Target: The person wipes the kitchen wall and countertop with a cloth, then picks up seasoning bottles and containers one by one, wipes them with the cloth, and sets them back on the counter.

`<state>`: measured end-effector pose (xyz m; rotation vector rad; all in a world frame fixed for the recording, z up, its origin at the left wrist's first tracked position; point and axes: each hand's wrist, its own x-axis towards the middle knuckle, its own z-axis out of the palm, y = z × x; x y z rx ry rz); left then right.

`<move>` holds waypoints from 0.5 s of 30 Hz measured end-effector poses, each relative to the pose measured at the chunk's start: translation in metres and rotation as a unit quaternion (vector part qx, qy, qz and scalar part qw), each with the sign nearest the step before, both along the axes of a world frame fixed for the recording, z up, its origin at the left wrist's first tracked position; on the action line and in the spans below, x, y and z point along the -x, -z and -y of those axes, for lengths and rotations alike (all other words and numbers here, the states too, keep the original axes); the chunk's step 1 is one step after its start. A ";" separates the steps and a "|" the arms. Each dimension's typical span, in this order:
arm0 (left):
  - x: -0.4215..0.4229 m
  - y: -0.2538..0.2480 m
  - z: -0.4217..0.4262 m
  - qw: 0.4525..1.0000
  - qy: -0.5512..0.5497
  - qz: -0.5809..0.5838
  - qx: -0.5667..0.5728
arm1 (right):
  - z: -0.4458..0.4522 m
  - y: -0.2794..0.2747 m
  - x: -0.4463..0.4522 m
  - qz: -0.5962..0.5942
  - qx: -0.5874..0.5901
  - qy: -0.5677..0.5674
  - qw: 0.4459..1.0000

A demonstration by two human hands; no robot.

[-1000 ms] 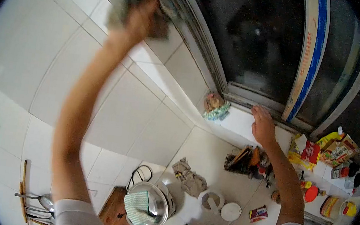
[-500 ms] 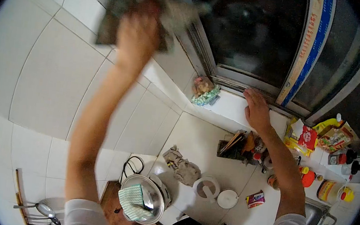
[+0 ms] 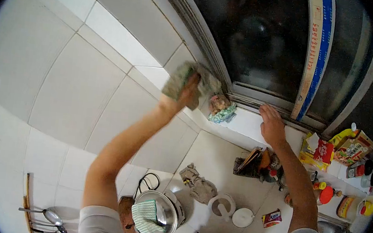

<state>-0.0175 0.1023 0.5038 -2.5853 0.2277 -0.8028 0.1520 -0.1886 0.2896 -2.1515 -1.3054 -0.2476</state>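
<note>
My left hand (image 3: 184, 93) grips a grey-green cloth (image 3: 179, 80), blurred by motion, against the tiled wall beside the window frame. The fingers are partly hidden by the cloth. My right hand (image 3: 272, 124) rests with its fingers stretched out on the white window ledge (image 3: 247, 123), fingertips at the lower window track. Between the two hands, a clear bag of brownish contents (image 3: 219, 104) sits in the ledge corner with a green-and-white striped cloth (image 3: 223, 113) against it. The dark window pane (image 3: 267, 38) is above.
A lidded pot (image 3: 169, 219) with a striped cloth (image 3: 146, 217) stands below left. A crumpled grey cloth (image 3: 201, 188), a white pitcher (image 3: 222, 206) and a wire rack (image 3: 245, 166) are on the counter. Bottles (image 3: 326, 195) and packets (image 3: 323, 151) crowd the right; ladles (image 3: 51, 216) hang lower left.
My left hand has swept the cloth down and to the right along the wall, toward the ledge corner. My right hand stays on the ledge. The whole view has shifted slightly.
</note>
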 end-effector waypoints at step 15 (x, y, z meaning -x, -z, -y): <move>-0.040 -0.406 -0.112 0.915 -0.199 0.193 -0.292 | -0.005 0.018 -0.008 0.037 -0.008 -0.006 0.999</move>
